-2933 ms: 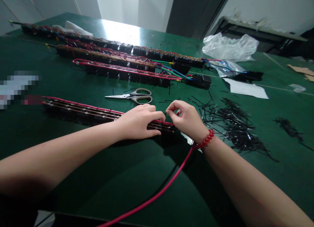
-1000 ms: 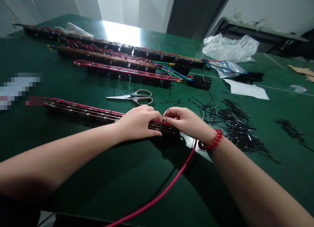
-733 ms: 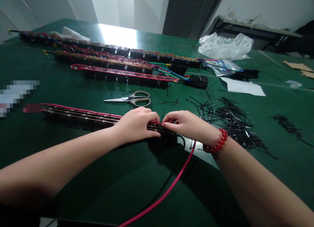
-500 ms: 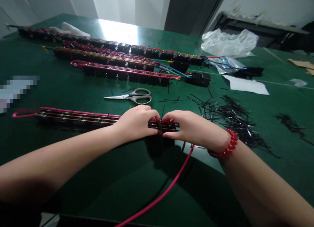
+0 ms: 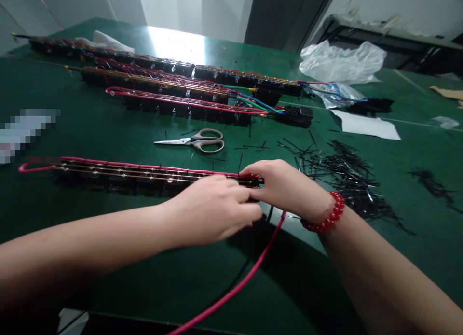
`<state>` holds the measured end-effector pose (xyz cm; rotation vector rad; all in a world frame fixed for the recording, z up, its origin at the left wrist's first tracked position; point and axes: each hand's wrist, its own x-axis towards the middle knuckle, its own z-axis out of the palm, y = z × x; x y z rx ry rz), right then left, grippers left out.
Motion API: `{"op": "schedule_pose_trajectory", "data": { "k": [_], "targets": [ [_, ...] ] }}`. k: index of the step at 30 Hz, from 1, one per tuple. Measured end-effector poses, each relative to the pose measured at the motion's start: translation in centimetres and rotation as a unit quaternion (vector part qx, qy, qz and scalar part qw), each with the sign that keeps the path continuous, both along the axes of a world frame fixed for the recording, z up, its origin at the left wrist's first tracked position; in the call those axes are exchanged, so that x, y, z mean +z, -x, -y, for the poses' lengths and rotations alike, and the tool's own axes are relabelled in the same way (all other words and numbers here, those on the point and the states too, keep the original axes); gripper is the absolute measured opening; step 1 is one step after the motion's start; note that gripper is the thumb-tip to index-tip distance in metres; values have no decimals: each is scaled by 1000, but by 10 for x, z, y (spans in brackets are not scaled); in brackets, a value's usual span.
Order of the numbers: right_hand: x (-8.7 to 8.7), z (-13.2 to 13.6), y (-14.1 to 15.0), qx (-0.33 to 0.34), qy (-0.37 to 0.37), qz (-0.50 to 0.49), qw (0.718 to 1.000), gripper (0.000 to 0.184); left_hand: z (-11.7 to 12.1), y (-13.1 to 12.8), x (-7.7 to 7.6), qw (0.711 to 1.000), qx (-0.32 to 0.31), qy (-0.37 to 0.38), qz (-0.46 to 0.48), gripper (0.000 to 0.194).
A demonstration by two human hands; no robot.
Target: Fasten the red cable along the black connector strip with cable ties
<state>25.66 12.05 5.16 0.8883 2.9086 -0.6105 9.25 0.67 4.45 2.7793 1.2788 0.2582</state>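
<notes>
A long black strip [image 5: 123,174] with copper rods and a red cable fastened along its far edge lies across the table in front of me. My right hand [image 5: 284,185] grips its right end, thumb on the near side and fingers over the far side. Just left of the right thumb, my left hand [image 5: 213,207] is in front of the strip with its fingers curled; what they hold, if anything, is hidden. Thin black cable ties stick up along the red cable, a taller one [image 5: 240,162] beside my right fingertips. A loose red cable [image 5: 249,277] runs from the right end toward me.
Grey-handled scissors [image 5: 206,142] lie behind the strip. Right of them is a pile of black cable ties [image 5: 349,175], with a smaller heap [image 5: 432,185] farther right. More wired strips [image 5: 181,103] lie across the back, near white paper [image 5: 365,125] and a clear plastic bag [image 5: 342,62].
My left hand has let go of the strip's far side and moved toward me and to the right, its fingers curling. My right hand stays on the strip's end.
</notes>
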Motion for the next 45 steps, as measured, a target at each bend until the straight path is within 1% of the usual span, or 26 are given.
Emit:
{"op": "schedule_pose_trajectory", "data": {
  "k": [1, 2, 3, 4, 5, 7, 9, 13, 14, 16, 17, 18, 20, 22, 24, 26, 27, 29, 32, 36, 37, 39, 41, 43, 45],
  "targets": [
    [0, 0, 0, -5, 3, 3, 1000, 22, 7, -5, 2, 996, -63, 57, 9, 18],
    [1, 1, 0, -11, 5, 7, 1000, 23, 13, -10, 1, 988, -110, 106, 17, 21],
    [2, 1, 1, -15, 8, 13, 1000, 23, 18, -14, -1, 982, -133, 135, 25, 29],
    [2, 2, 1, -18, 10, 18, 1000, 23, 22, -17, -4, 978, -139, 150, 29, 38],
    [3, 2, 2, -20, 11, 21, 1000, 22, 24, -19, -8, 978, -142, 151, 31, 42],
    [3, 3, 2, -21, 8, 23, 999, 22, 25, -20, -14, 979, -145, 144, 27, 38],
    [4, 4, 3, -22, 6, 24, 999, 22, 21, -17, -15, 982, -126, 138, 7, 30],
    [4, 4, 3, -18, 6, 30, 999, 21, 14, -5, -6, 985, -58, 151, -54, 5],
    [5, 4, 3, -19, 7, 30, 999, 21, 13, -1, -4, 985, -42, 156, -63, 17],
    [5, 4, 3, -23, 9, 27, 999, 21, 12, 5, 1, 984, -6, 163, -76, 49],
    [4, 4, 3, -23, 11, 25, 999, 21, 10, 7, 3, 983, 15, 163, -82, 62],
    [4, 4, 3, -23, 12, 21, 999, 20, 9, 9, 5, 983, 39, 158, -89, 69],
    [4, 3, 2, -23, 16, 12, 1000, 20, 4, 13, 9, 982, 90, 136, -98, 71],
    [3, 1, 1, -25, 27, 3, 999, 20, -3, 17, 12, 982, 118, 104, -104, 63],
    [2, -1, -1, -32, 42, -5, 999, 20, -11, 22, 12, 983, 123, 77, -117, 47],
    [1, -4, -3, -44, 56, -14, 997, 21, -18, 25, 10, 980, 134, 46, -141, 30],
    [1, -6, -4, -52, 61, -19, 997, 22, -21, 27, 7, 977, 143, 28, -153, 27],
    [-1, -8, -5, -68, 66, -26, 995, 24, -25, 31, 1, 974, 153, -8, -168, 32],
    [-3, -7, -5, -86, 67, -30, 994, 25, -29, 37, -7, 972, 153, -46, -175, 41],
    [-5, -5, -1, -106, 62, -44, 991, 23, -33, 47, -14, 966, 164, -62, -190, 45],
    [-5, -5, -1, -106, 65, -47, 991, 26, -34, 49, -15, 964, 171, -63, -191, 46],
    [-6, -10, -1, -79, 82, -48, 992, 35, -35, 51, -16, 963, 184, -66, -187, 47],
    [-7, -15, -3, -30, 100, -42, 994, 39, -36, 51, -17, 961, 196, -65, -181, 47],
    [-8, -20, -6, 7, 102, -42, 994, 47, -36, 50, -18, 962, 200, -60, -178, 46],
    [-10, -23, -8, 16, 88, -50, 995, 46, -37, 49, -17, 963, 201, -53, -171, 44]
  ]
}}
